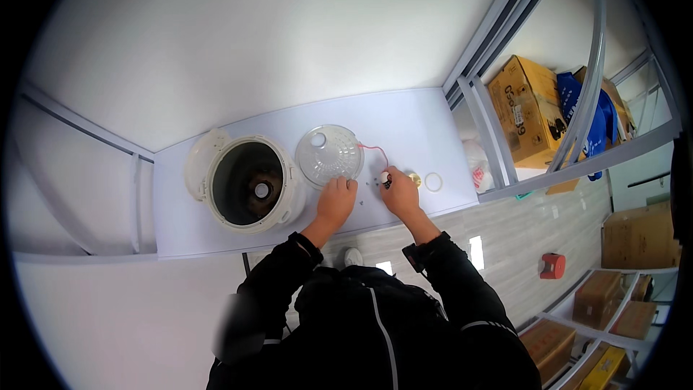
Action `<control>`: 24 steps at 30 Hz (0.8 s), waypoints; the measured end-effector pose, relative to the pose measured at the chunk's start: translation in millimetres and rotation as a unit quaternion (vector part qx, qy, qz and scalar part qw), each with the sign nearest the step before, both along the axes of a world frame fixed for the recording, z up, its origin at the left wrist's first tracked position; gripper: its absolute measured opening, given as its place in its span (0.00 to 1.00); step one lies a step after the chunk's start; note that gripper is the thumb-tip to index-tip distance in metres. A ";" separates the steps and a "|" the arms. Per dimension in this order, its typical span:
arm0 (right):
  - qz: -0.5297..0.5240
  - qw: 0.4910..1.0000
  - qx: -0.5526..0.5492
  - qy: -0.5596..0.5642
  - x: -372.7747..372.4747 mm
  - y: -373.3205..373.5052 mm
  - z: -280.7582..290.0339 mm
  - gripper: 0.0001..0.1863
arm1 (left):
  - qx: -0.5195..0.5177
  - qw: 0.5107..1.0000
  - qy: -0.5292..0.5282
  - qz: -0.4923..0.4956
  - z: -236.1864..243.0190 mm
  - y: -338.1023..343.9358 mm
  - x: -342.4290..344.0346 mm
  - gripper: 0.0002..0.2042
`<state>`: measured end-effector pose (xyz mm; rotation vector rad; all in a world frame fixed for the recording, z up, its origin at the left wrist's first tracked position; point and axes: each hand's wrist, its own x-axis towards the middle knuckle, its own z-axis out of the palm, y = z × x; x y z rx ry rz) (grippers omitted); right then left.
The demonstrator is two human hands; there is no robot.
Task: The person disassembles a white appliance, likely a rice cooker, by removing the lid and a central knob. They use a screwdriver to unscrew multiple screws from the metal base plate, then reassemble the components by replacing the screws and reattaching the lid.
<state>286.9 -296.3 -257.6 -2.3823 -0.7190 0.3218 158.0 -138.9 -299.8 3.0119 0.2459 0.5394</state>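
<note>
A round, see-through grey disc (328, 153) with a hole and a ring of small dots lies on the white table. From its right rim a thin red wire (379, 149) curves down to my right hand (401, 193). That hand is closed round a small white part with a dark bit (385, 178). My left hand (337, 198) rests with curled fingers by the disc's near rim; what it holds, if anything, is hidden. Several tiny dark pieces (372, 184) lie between my hands. Just right of my right hand are a yellowish ring-shaped part (414, 179) and a thin pale ring (433, 182).
At the left stands a white round cooker body (290, 191), its lid (195, 166) swung back and its brown-stained inside showing. The white table (173, 231) meets a wall behind. Shelf frames with a cardboard box (530, 112) rise at right. A red stool (553, 266) stands on the floor.
</note>
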 end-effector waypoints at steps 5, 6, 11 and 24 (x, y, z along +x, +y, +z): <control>-0.029 0.999 0.018 0.005 8.4 -1.4 10.8 0.22 | 0.045 0.999 0.006 0.022 -1.7 -2.8 2.0 0.05; -0.036 0.999 0.036 -0.002 9.4 -1.7 18.1 0.25 | 0.053 0.998 0.010 0.030 -2.3 -5.3 1.6 0.05; -0.004 0.992 0.127 -0.020 29.6 -6.7 15.6 0.38 | 0.079 0.995 0.035 0.060 -7.6 -16.8 6.8 0.05; 0.017 0.998 -0.047 -0.038 33.2 14.0 3.2 0.41 | 0.097 0.994 -0.027 0.038 2.2 -12.7 6.3 0.05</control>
